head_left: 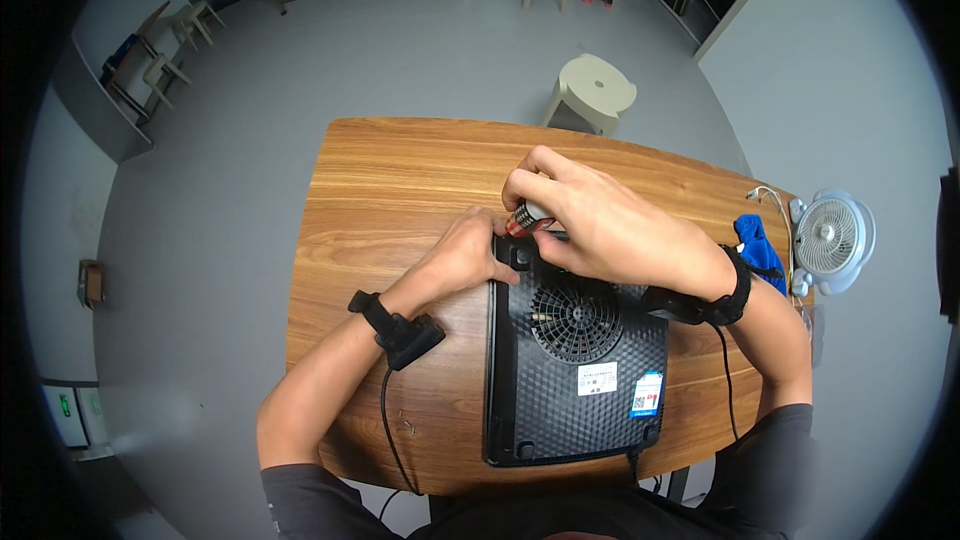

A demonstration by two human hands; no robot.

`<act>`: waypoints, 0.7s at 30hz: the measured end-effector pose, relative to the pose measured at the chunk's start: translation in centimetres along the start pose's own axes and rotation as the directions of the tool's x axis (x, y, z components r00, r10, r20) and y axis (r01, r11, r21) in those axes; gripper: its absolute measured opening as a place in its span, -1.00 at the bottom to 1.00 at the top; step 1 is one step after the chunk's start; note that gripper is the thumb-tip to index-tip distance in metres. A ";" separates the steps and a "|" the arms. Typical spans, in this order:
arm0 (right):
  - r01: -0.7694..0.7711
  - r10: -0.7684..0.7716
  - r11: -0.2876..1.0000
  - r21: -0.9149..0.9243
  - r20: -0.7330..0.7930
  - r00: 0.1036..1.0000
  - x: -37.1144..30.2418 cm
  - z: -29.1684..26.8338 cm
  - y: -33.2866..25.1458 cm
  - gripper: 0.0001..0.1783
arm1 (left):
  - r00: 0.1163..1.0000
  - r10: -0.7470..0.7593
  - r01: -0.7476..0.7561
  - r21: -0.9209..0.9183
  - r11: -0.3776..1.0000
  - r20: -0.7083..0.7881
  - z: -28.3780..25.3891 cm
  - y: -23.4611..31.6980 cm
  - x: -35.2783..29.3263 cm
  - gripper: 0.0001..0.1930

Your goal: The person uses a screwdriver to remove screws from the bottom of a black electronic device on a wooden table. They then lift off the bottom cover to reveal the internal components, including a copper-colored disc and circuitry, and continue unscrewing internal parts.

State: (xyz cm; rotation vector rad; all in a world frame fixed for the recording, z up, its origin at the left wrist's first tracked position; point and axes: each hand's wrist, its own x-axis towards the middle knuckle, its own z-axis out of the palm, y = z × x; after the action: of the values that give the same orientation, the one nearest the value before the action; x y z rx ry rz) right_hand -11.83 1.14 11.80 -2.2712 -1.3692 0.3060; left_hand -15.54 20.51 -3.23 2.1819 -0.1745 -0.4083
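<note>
A black laptop cooling pad lies on the wooden table with its underside up, showing a round fan grille, two labels and small rubber feet. My left hand grips its far left corner, with the thumb on the top face. Over that same corner, my right hand is closed round a screwdriver with a red and black handle and a pale end. The screwdriver's tip is hidden between the hands. A few small screws lie on the table left of the pad.
The wooden table has a blue cloth, a white cable and a light blue desk fan at its right edge. A cream stool stands beyond the far edge. Black cables trail from both wrist straps.
</note>
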 end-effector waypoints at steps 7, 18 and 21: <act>-0.009 0.009 0.998 0.056 -0.007 1.000 0.1 0.0 -0.2 -0.68 | 1.000 0.001 -0.001 -0.003 1.000 -0.015 0.0 0.0 -0.2 -0.29; -0.034 0.035 0.996 -0.082 0.010 0.999 0.0 -0.1 -0.6 -0.65 | 0.998 0.008 -0.004 0.071 0.997 -0.056 -0.4 1.6 -0.7 -0.31; -0.054 0.053 0.997 -0.061 -0.011 0.999 0.1 0.2 -0.3 -0.66 | 0.997 0.012 -0.008 0.060 0.998 -0.075 -0.4 1.5 -0.7 -0.34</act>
State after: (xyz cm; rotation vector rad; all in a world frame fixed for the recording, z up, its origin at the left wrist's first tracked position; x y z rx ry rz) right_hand -12.07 1.40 11.79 -2.3595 -1.3318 0.2734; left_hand -15.99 20.09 -1.62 2.2499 -0.1577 -0.3182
